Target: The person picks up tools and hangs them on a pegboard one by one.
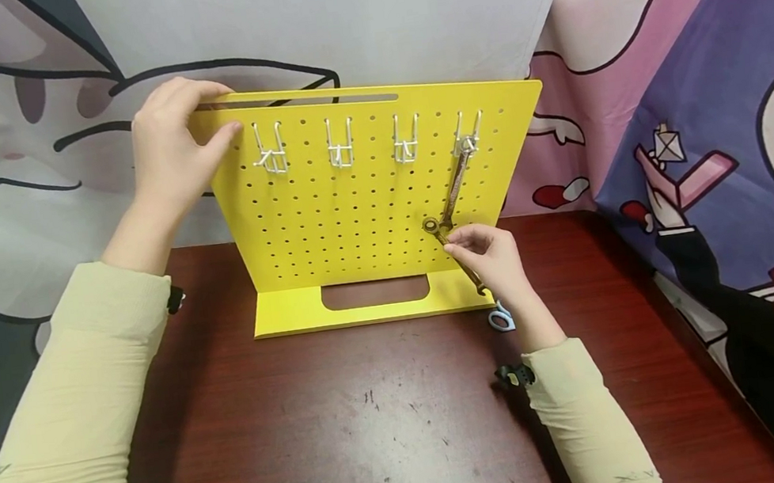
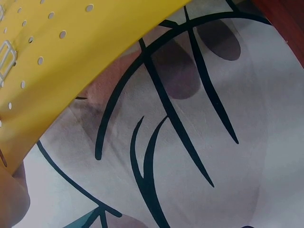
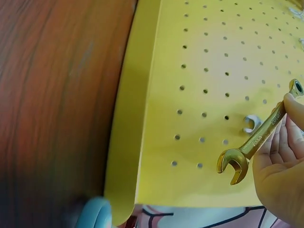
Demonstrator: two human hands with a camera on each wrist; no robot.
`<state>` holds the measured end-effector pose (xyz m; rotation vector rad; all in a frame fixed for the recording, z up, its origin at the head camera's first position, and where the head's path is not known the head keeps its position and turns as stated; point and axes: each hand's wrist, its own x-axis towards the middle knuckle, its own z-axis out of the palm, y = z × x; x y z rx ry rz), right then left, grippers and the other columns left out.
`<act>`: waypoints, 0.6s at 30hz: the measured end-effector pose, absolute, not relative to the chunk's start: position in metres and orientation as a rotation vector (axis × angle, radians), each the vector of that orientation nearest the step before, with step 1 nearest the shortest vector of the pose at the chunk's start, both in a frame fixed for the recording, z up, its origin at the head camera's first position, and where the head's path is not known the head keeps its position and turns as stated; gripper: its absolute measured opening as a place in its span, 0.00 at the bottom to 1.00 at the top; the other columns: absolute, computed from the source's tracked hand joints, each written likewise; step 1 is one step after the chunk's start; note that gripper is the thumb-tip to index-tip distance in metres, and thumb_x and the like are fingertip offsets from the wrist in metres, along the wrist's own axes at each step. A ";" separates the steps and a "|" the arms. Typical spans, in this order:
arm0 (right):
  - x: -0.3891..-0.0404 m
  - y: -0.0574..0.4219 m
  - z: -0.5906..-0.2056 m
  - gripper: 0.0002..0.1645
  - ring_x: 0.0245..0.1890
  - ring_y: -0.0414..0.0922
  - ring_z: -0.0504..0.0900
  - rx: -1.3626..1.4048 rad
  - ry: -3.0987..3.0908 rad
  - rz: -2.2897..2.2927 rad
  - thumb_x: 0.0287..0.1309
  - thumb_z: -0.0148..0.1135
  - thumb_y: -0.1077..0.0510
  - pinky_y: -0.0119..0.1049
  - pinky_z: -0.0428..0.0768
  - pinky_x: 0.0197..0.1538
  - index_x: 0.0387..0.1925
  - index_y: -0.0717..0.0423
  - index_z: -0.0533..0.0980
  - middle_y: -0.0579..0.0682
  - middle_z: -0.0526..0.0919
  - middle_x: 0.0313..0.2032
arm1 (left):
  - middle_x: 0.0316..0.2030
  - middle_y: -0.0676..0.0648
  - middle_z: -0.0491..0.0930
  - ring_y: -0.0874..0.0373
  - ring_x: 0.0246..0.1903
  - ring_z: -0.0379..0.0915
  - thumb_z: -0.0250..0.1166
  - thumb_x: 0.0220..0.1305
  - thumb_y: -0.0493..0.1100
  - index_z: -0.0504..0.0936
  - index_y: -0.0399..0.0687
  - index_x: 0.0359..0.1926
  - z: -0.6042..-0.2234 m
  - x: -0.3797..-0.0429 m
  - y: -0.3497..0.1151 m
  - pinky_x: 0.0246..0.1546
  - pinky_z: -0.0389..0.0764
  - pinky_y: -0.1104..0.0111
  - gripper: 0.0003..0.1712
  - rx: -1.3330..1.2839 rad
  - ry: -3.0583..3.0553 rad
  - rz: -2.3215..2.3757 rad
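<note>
My left hand (image 1: 171, 142) grips the top left corner of a yellow pegboard (image 1: 328, 224), thumb on the front face and fingers over the top edge. In the right wrist view, my right hand (image 3: 287, 156) pinches a brass-coloured combination wrench (image 3: 263, 130), its open end pointing down and its ring end up. The head view has this wrench (image 1: 464, 264) slanting in front of the board's lower right. Behind it, a second wrench (image 1: 455, 186) hangs by its ring end from the rightmost white hook (image 1: 467, 137).
Three more white hooks, including the leftmost one (image 1: 271, 155), line the board's upper part. A light blue scissors handle (image 1: 501, 318) lies by the base's right front corner, partly hidden by the right arm. The dark red wooden table (image 1: 351, 429) stands before a cartoon-printed cloth (image 1: 404, 16).
</note>
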<state>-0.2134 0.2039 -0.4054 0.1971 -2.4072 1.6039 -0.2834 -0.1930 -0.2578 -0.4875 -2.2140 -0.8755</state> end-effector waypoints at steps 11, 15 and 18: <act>-0.210 0.184 -0.394 0.09 0.30 0.31 0.82 0.232 -2.219 1.716 0.62 0.72 0.69 0.22 0.79 0.36 0.42 0.73 0.84 0.29 0.86 0.28 | 0.51 0.35 0.87 0.42 0.55 0.79 0.72 0.68 0.35 0.86 0.36 0.56 -0.259 -0.284 -0.192 0.62 0.73 0.57 0.17 -0.500 -2.204 -0.869; -0.209 0.177 -0.386 0.10 0.31 0.31 0.82 0.251 -2.158 1.734 0.62 0.72 0.69 0.23 0.79 0.38 0.43 0.74 0.84 0.29 0.86 0.29 | 0.51 0.35 0.87 0.42 0.55 0.79 0.72 0.68 0.35 0.86 0.36 0.56 -0.258 -0.283 -0.192 0.63 0.73 0.57 0.17 -0.501 -2.202 -0.870; -0.208 0.172 -0.380 0.10 0.31 0.31 0.82 0.266 -2.121 1.736 0.62 0.72 0.70 0.23 0.79 0.39 0.43 0.74 0.84 0.29 0.86 0.29 | 0.52 0.35 0.87 0.42 0.56 0.79 0.72 0.68 0.35 0.86 0.36 0.57 -0.258 -0.283 -0.192 0.64 0.73 0.57 0.17 -0.495 -2.207 -0.866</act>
